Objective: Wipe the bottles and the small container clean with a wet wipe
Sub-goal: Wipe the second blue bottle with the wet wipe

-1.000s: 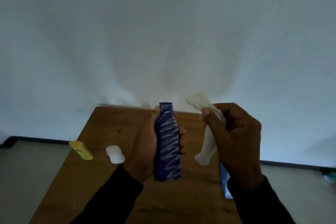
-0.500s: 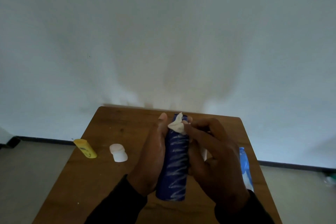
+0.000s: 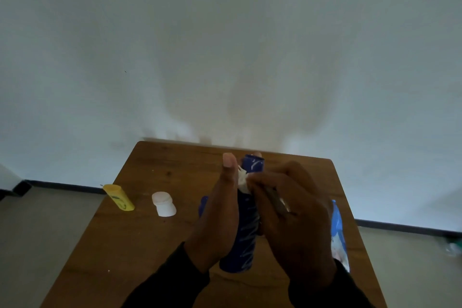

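Note:
My left hand [image 3: 217,222] grips a tall blue bottle [image 3: 246,240] with white scribble marks, held upright above the wooden table [image 3: 140,240]. My right hand [image 3: 292,217] pinches a crumpled white wet wipe [image 3: 243,180] and presses it against the bottle's neck, just below the top. Most of the wipe is hidden under my fingers. A yellow bottle [image 3: 119,197] lies on its side at the table's left edge. To the right of the yellow bottle lies a small white container [image 3: 163,204].
A blue and white wipes pack [image 3: 338,232] lies along the table's right edge. The table's far edge stands against a pale wall. Grey floor shows on both sides of the table.
My right hand brought the hanging wipe from the right onto the top of the blue bottle, then slid it a little down the neck. My left hand kept its hold.

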{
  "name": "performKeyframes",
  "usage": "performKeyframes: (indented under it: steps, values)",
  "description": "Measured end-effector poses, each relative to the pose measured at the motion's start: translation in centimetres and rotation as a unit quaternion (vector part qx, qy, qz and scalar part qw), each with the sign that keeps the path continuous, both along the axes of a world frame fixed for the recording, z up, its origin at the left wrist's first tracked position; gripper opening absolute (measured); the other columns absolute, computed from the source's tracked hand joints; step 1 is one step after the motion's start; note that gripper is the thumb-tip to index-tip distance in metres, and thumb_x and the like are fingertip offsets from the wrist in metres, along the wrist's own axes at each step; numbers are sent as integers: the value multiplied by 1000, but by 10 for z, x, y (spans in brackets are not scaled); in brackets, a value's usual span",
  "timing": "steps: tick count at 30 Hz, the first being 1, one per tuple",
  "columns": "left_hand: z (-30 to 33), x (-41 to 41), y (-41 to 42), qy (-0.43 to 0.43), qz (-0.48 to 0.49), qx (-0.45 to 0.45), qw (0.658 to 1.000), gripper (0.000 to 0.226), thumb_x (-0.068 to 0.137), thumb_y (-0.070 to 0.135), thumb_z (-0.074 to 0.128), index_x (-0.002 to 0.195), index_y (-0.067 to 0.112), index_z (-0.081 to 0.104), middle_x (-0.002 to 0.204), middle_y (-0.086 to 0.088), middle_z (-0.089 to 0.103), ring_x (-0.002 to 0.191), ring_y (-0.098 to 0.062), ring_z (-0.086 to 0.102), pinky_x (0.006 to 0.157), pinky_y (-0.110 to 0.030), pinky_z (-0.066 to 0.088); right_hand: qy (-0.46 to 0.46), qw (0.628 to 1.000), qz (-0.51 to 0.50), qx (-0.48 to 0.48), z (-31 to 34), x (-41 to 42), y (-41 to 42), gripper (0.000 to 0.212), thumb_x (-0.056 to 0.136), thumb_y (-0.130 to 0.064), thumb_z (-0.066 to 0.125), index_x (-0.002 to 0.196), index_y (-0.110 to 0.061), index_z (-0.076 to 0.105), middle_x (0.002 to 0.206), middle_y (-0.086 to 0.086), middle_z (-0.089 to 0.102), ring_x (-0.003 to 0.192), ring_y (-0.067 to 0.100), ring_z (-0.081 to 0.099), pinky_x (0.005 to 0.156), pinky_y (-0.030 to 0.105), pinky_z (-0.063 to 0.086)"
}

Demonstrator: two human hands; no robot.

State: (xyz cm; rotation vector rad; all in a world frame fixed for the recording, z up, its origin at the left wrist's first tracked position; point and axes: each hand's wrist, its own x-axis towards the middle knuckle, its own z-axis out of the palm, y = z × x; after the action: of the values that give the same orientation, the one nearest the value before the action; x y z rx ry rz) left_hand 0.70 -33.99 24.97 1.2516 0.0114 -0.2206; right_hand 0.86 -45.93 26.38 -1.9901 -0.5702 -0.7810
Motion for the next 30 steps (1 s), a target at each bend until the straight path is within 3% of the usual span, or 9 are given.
performKeyframes:
  steps: [5, 7, 10, 14, 20, 22, 26, 28, 30]
  values:
    - [-7, -5, -2, -34, -2, 71, 997, 111, 51, 99, 40, 101, 4, 63, 73, -17, 62, 60, -25, 60, 55, -31, 52, 25, 996, -79, 14, 4, 19, -11, 14, 88, -23, 59, 95, -14, 67, 87, -1, 60, 81, -3, 52, 70, 5, 39]
    - [-4, -5, -3, -65, 14, 94, 993, 96, 60, 97, 36, 96, 13, 64, 84, -31, 61, 70, -41, 62, 62, -45, 57, 34, 998, -48, -13, 2, 10, -6, 14, 90, -24, 57, 97, -17, 66, 92, -5, 56, 82, -1, 52, 70, 7, 41]
    - [1, -7, -3, -85, 37, 108, 990, 81, 68, 94, 32, 97, 24, 57, 101, -38, 55, 92, -56, 54, 81, -68, 47, 31, 996, 13, -78, -3, -7, 6, 13, 91, -23, 56, 98, -17, 65, 97, -6, 49, 81, 2, 47, 71, 10, 39]
    - [-2, -9, -5, -81, 23, 137, 987, 86, 61, 98, 29, 96, 28, 66, 89, -32, 60, 71, -44, 60, 65, -49, 52, 8, 997, -65, -42, 4, 13, -6, 13, 93, -18, 60, 94, -9, 69, 92, -1, 50, 76, 4, 47, 68, 11, 41]
    - [4, -7, -2, -93, 31, 133, 986, 95, 71, 92, 30, 107, 9, 59, 96, -37, 57, 88, -56, 57, 74, -67, 48, 37, 990, 37, -129, 2, -5, -1, 22, 92, -23, 51, 109, -16, 61, 98, -2, 42, 83, 9, 45, 69, 18, 42]
    - [5, -8, 0, -90, 26, 142, 986, 100, 68, 93, 30, 104, 4, 57, 87, -38, 55, 76, -54, 57, 67, -61, 50, 27, 987, 27, -159, 1, -3, -6, 23, 92, -25, 49, 110, -16, 61, 96, -1, 43, 80, 10, 44, 66, 18, 41]
    - [5, -10, -4, -95, -4, 158, 983, 110, 64, 96, 30, 94, -7, 54, 69, -31, 53, 54, -38, 51, 54, -39, 46, -2, 995, -68, -67, 13, 20, -21, 12, 92, -12, 61, 100, -9, 69, 87, 5, 53, 73, 8, 45, 64, 14, 40]
    - [1, -8, -4, -100, -2, 163, 982, 106, 68, 94, 29, 98, -4, 57, 74, -29, 58, 62, -43, 56, 60, -40, 50, 12, 998, -42, -55, 16, 16, -18, 9, 90, -13, 62, 95, -10, 69, 87, 3, 53, 73, 7, 47, 63, 14, 40]
    - [-1, -9, -4, -69, 23, 134, 988, 98, 73, 87, 41, 116, 0, 55, 96, -28, 65, 88, -38, 63, 82, -45, 55, 31, 994, 21, -100, 14, 3, -10, 6, 90, -15, 61, 94, -16, 65, 90, -1, 48, 75, 5, 45, 65, 13, 37]
